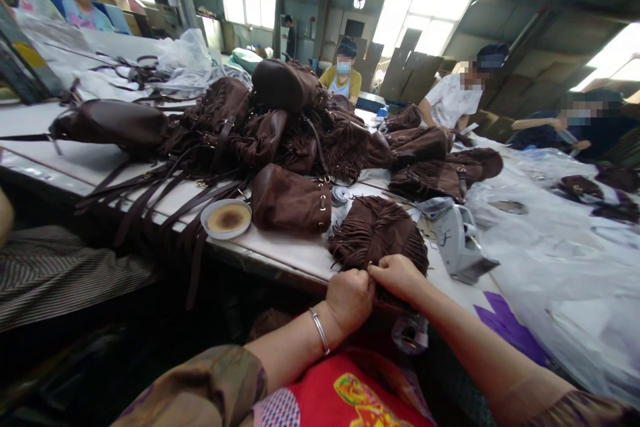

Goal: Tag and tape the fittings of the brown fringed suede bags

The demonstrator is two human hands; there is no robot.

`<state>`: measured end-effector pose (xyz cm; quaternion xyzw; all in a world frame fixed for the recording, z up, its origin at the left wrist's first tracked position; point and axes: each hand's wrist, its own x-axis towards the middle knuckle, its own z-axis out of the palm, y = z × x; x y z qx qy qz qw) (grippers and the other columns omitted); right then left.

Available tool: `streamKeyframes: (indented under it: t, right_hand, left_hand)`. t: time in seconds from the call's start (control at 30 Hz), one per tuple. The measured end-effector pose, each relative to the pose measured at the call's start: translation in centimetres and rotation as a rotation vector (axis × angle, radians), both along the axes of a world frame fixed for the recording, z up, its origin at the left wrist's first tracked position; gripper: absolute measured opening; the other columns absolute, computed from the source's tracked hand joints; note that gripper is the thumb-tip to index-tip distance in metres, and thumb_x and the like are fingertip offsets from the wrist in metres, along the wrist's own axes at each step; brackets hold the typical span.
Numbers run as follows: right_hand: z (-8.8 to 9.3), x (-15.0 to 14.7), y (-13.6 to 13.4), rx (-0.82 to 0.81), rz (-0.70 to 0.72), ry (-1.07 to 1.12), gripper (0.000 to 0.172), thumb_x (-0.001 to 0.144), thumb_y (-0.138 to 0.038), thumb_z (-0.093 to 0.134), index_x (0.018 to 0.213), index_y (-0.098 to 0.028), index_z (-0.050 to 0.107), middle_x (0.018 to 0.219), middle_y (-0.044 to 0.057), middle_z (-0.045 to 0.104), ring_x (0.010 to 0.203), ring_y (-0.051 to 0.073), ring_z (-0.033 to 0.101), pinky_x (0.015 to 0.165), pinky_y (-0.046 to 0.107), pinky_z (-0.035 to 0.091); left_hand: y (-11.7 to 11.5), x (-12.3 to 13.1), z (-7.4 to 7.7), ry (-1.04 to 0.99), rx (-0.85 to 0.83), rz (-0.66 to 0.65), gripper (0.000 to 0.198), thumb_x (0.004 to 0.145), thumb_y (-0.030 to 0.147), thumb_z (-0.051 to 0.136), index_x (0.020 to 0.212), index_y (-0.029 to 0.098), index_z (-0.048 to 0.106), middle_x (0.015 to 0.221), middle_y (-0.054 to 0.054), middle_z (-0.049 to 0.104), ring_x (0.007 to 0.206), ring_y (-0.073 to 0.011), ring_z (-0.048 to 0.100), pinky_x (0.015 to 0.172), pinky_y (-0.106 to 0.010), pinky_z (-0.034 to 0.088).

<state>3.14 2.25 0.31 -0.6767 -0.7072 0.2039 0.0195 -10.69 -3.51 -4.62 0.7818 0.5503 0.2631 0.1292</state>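
Observation:
A dark brown fringed bag [377, 230] lies at the table's near edge, right in front of me. My left hand [353, 297], with a silver bangle on its wrist, is closed at the bag's near end. Against it, my right hand [400, 275] pinches at the same spot, its thumb and fingers pressed together. Whatever small part sits between the fingers is hidden. Just left of this bag is a smooth brown bag [290, 200] with metal eyelets. A round white dish [226, 219] with a tan, dark-centred pad stands further left.
Brown bags [285, 87] are heaped across the table, their straps [175, 207] hanging over the edge. A grey-white tape dispenser [463, 240] stands to the right, beside plastic sheeting [560, 280] and a purple piece [510, 327]. Several people work around the table.

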Motion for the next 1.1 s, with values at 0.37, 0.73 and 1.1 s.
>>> streamKeyframes:
  t: [0.37, 0.73, 1.1]
  right_hand:
    - [1.7, 1.2, -2.3, -0.123, -0.08, 0.454, 0.02, 0.074, -0.025, 0.058, 0.063, -0.016, 0.073, 0.054, 0.001, 0.064, 0.05, 0.011, 0.05, 0.049, 0.022, 0.034]
    - [-0.6, 0.6, -3.0, 0.01, -0.143, 0.489, 0.012, 0.075, -0.023, 0.059, 0.08, -0.017, 0.067, 0.059, -0.001, 0.065, 0.053, 0.014, 0.058, 0.048, 0.022, 0.037]
    - [-1.3, 0.3, -4.8, 0.223, -0.138, 0.492, 0.02, 0.084, -0.035, 0.053, 0.09, -0.02, 0.065, 0.067, 0.001, 0.064, 0.062, 0.017, 0.059, 0.059, 0.027, 0.04]
  left_hand:
    - [0.5, -0.4, 1.4, -0.151, -0.167, 0.072, 0.033, 0.093, 0.031, 0.049, 0.072, 0.016, 0.069, 0.073, -0.012, 0.069, 0.071, -0.0202, 0.063, 0.064, -0.029, 0.038]
    - [1.1, -0.4, 0.6, -0.688, -0.53, 0.034, 0.039, 0.088, 0.038, 0.048, 0.062, 0.014, 0.064, 0.056, -0.003, 0.061, 0.051, -0.0133, 0.054, 0.048, -0.024, 0.035]
    - [0.9, -0.4, 0.6, -1.091, -0.83, -0.007, 0.038, 0.081, 0.049, 0.06, 0.081, 0.011, 0.065, 0.069, -0.006, 0.068, 0.057, -0.0139, 0.062, 0.051, -0.023, 0.051]
